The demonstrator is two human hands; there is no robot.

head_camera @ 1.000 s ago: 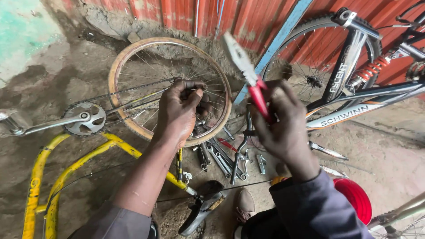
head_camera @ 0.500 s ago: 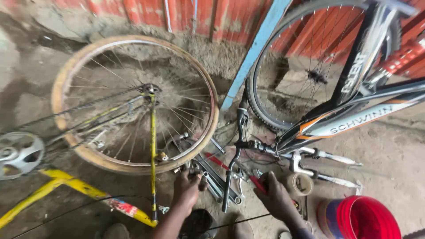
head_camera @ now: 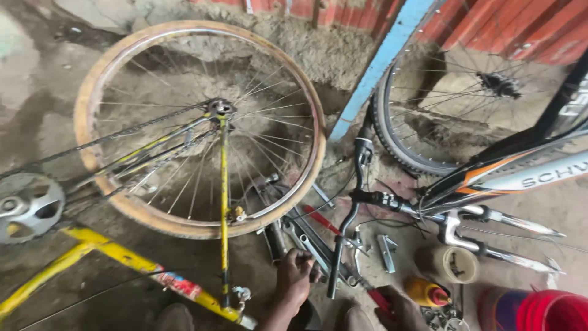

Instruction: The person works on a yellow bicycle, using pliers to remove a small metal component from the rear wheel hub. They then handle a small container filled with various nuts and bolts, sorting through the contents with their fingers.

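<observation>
My left hand is low on the ground, its fingers curled on a metal wrench in a pile of tools. At the bottom edge, my right hand grips red-handled pliers. Just above my hands stands a bare, tyreless wheel rim in an upturned yellow bicycle frame. Its chain runs to a silver chainring. A black handlebar rises between my hands.
A second bicycle with a tyred wheel leans at right against a blue post and a red corrugated wall. A cardboard roll, yellow bottle and red bucket sit on the dirt floor.
Both hands have dropped from the wheel's hub to the tools on the ground. The pliers, raised a second ago, are now low at the bottom edge. My view has tilted down and closer.
</observation>
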